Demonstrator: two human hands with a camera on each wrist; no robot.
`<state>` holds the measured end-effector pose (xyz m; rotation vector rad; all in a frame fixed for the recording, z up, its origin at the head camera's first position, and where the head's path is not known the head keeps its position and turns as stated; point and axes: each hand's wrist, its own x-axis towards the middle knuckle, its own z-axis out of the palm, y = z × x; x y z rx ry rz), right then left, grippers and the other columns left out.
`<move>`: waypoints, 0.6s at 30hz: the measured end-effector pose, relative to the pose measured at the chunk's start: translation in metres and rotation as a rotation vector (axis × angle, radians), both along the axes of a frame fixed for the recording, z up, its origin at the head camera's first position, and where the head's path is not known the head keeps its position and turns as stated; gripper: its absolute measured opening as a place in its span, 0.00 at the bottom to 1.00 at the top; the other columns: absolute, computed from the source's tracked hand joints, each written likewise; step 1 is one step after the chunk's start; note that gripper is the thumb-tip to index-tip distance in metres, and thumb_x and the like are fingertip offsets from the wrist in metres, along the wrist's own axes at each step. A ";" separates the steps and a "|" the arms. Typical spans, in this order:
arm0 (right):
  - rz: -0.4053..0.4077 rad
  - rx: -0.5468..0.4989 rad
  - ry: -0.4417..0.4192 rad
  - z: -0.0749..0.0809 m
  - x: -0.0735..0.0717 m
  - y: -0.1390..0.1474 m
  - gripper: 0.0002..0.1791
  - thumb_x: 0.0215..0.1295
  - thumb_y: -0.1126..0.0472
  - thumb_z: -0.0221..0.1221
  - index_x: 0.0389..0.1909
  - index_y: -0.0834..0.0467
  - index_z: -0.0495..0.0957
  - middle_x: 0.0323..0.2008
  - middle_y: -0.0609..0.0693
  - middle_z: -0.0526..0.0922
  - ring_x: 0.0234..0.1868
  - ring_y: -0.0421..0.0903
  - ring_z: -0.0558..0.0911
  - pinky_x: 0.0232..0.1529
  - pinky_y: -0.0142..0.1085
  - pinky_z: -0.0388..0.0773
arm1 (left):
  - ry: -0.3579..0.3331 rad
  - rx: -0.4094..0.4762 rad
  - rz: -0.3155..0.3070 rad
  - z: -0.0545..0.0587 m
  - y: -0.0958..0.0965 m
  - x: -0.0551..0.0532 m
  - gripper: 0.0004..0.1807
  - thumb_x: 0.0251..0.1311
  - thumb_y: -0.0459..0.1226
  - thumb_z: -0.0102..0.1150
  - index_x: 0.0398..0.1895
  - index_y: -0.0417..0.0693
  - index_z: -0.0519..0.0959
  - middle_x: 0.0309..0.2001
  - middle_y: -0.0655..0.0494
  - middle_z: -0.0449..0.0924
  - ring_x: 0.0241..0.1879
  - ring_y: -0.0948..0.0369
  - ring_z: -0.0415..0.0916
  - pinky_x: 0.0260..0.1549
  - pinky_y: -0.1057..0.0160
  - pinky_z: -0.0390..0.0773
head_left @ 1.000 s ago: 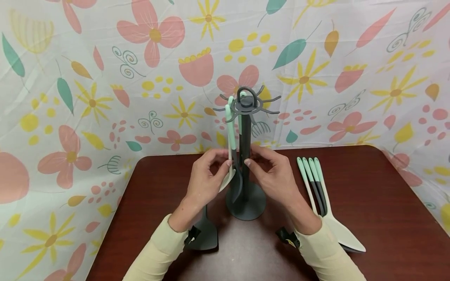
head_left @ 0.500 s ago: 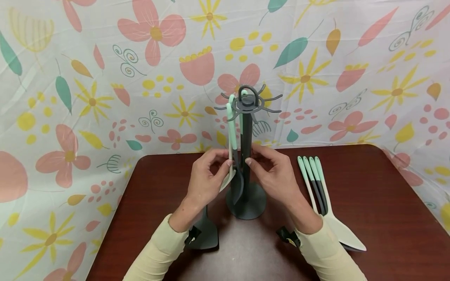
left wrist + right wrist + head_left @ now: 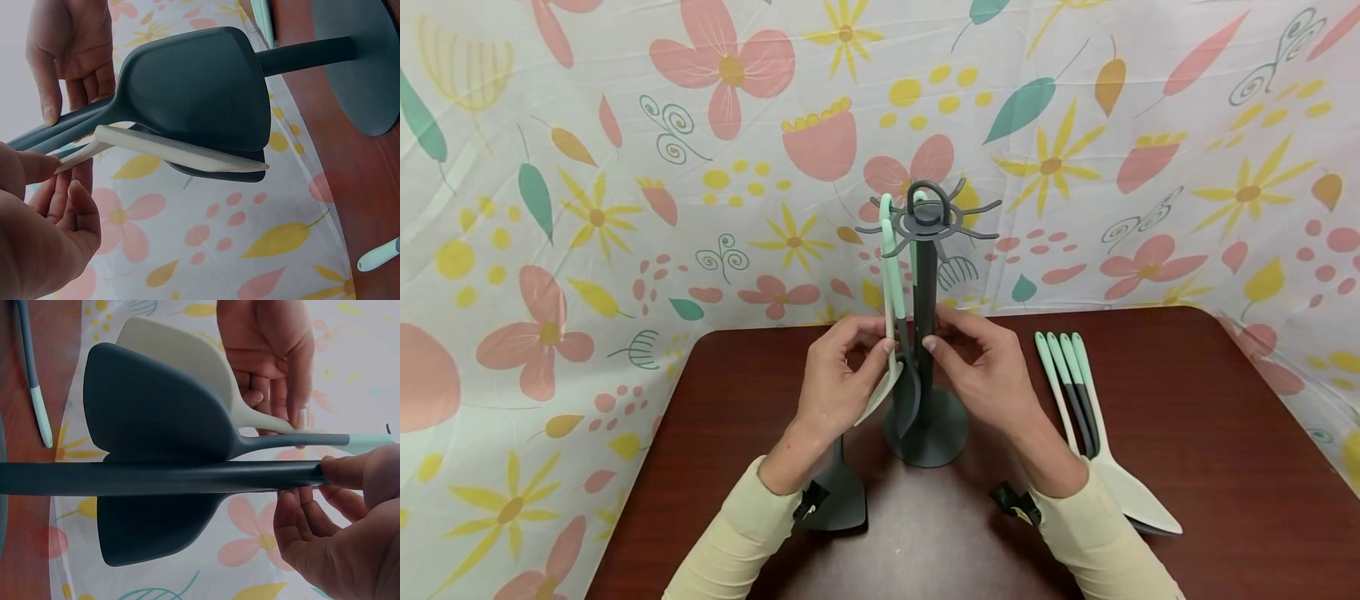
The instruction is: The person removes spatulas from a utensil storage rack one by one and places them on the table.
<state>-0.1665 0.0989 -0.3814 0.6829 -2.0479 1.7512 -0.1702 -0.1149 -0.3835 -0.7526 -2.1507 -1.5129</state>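
Note:
In the head view, my left hand (image 3: pixel 838 375) pinches the thin neck of a white turner (image 3: pixel 883 387) with a mint handle, upright at the left of a dark utensil stand (image 3: pixel 927 300). My right hand (image 3: pixel 985 367) grips the stand's pole, thumb in front. Beside the white turner, a dark turner (image 3: pixel 908 396) hangs by its mint handle from a hook. Another dark turner (image 3: pixel 156 531) shows beyond the pole in the right wrist view. The white blade (image 3: pixel 181 153) sits close to the dark blades in the left wrist view.
Another dark turner (image 3: pixel 841 496) lies on the brown table (image 3: pixel 722 417), partly behind the left forearm. Several mint-handled utensils (image 3: pixel 1075 392) lie side by side at the right, a white blade on top. The stand's hook ring (image 3: pixel 928 221) sticks out all round; flowered cloth (image 3: pixel 625 167) hangs behind.
The white turner's handle top has shifted slightly up and left at the hooks, and its blade shows further out to the lower left. Both hands stay in nearly the same place.

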 end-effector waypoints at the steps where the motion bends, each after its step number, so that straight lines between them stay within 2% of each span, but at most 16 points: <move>1: -0.002 0.001 0.002 0.000 0.000 0.000 0.22 0.70 0.73 0.66 0.62 0.56 0.85 0.49 0.53 0.89 0.45 0.49 0.88 0.46 0.32 0.87 | 0.003 0.001 0.000 0.000 0.000 0.000 0.10 0.73 0.35 0.66 0.54 0.48 0.85 0.43 0.57 0.86 0.38 0.62 0.85 0.30 0.60 0.79; 7: -0.002 0.006 0.004 0.000 0.000 0.000 0.22 0.71 0.72 0.66 0.62 0.55 0.85 0.50 0.52 0.89 0.45 0.50 0.88 0.45 0.32 0.86 | 0.001 -0.002 0.004 0.001 -0.001 0.001 0.09 0.74 0.36 0.65 0.54 0.49 0.85 0.43 0.59 0.86 0.38 0.63 0.85 0.30 0.63 0.78; 13: -0.011 0.012 -0.001 -0.001 0.000 0.000 0.22 0.71 0.72 0.66 0.63 0.54 0.85 0.51 0.51 0.89 0.46 0.48 0.88 0.46 0.32 0.86 | 0.010 0.002 0.004 0.002 -0.002 0.002 0.09 0.74 0.35 0.65 0.53 0.47 0.85 0.43 0.58 0.86 0.38 0.62 0.84 0.30 0.59 0.77; 18: -0.012 0.015 -0.008 0.000 0.000 0.000 0.22 0.71 0.72 0.67 0.63 0.54 0.85 0.51 0.51 0.89 0.47 0.47 0.88 0.46 0.33 0.87 | 0.019 0.004 0.005 0.003 -0.002 0.002 0.09 0.73 0.34 0.66 0.53 0.46 0.85 0.43 0.57 0.87 0.37 0.61 0.84 0.29 0.63 0.75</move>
